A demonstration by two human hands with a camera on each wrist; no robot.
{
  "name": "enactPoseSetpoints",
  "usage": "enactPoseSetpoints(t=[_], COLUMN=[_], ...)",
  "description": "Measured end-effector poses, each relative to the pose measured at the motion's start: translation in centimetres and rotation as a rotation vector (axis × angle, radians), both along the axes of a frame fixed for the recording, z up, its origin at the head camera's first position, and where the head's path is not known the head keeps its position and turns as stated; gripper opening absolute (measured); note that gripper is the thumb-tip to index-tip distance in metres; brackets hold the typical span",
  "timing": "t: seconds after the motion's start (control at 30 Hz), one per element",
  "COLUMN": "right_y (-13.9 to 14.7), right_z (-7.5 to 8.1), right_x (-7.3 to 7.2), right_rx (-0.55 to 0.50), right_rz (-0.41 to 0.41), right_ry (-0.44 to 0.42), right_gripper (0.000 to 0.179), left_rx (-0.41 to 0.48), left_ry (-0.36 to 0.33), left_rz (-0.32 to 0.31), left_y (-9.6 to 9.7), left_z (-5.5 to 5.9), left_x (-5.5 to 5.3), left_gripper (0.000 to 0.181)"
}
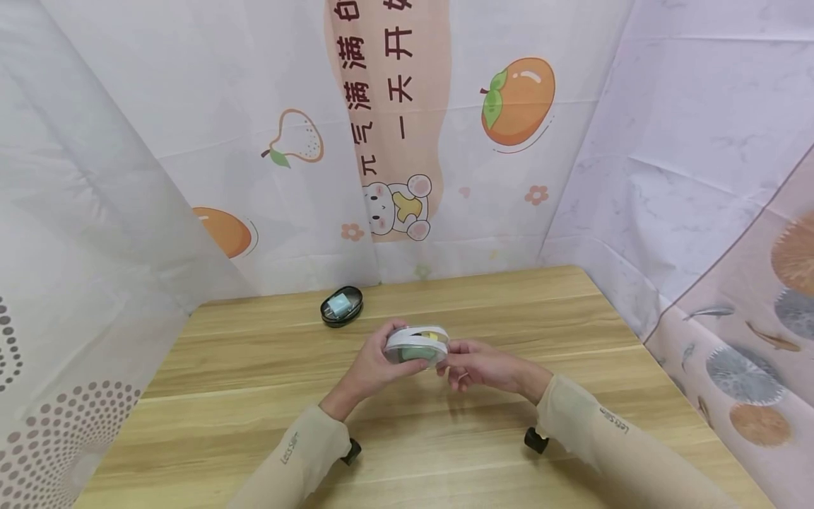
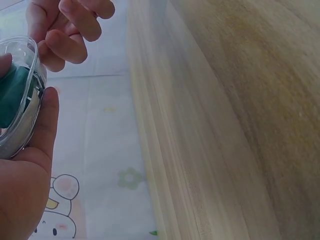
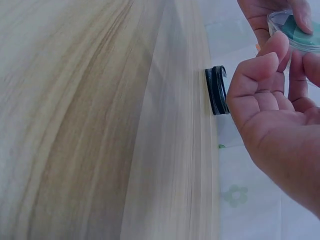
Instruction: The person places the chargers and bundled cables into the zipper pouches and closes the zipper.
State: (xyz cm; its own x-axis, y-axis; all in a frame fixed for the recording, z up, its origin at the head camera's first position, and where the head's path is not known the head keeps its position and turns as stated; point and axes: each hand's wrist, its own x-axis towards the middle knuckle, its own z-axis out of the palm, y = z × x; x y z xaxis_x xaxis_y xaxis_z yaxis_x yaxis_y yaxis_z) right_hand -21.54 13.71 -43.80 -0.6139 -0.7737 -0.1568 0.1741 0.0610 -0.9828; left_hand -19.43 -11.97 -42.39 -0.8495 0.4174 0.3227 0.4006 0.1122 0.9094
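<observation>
A small rounded see-through zip case (image 1: 415, 351) with a white band and something green and yellow inside is held up above the wooden table. My left hand (image 1: 376, 364) grips it from the left, with the thumb along its near side. At the case's right end, my right hand (image 1: 480, 365) pinches its edge between thumb and index finger; the other fingers are curled below. Whatever small part is pinched is hidden by the fingertips. In the left wrist view the clear wall of the case (image 2: 31, 107) and dark green contents show.
On the table (image 1: 254, 367), toward its back edge, lies a coiled black cable (image 1: 331, 321) with a light-blue charger block (image 1: 339, 305) on it. Printed cloth curtains (image 1: 305, 233) hang behind and at both sides.
</observation>
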Motion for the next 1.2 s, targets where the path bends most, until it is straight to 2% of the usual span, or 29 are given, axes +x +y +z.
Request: enactPoseSetpoints(t=[0.27,0.53,0.63,0.87,0.97,1.1,1.2], right_y=[-0.2,0.0,0.2,0.6,0.5,0.4,0.5], right_z=[0.1,0.3,0.5,1.5,1.7,1.7,1.9], right_x=[-0.2,-0.4,-0.4,0.1,0.2,0.5,0.7], right_rx=[-0.009,0.012,0.034,0.124,0.148,0.185,0.197], right_rz=[0.009,-0.022,-0.039,-0.108,-0.111,-0.107,-0.111], right_ry=[-0.019,0.027,0.042,0.137,0.189,0.295,0.333], right_gripper=[0.031,0.033,0.031,0.029,0.027,0.024,0.023], left_rx=[-0.033,-0.115,-0.144,-0.240,-0.298,-0.374,-0.406], left_ry=[-0.004,0.030,0.066,0.128,0.156,0.237,0.312], left_rz=[-0.016,-0.029,-0.038,-0.015,-0.010,-0.016,-0.011], left_y=[-0.2,-0.4,-0.5,-1.0,-0.9,-0.7,-0.5], left_z=[-0.2,0.5,0.5,0.1,0.1,0.2,0.2], left_x=[-0.1,0.0,0.0,0.0,0.0,0.2,0.3], left_gripper=[0.046,0.046,0.045,0.043,0.043,0.043,0.043])
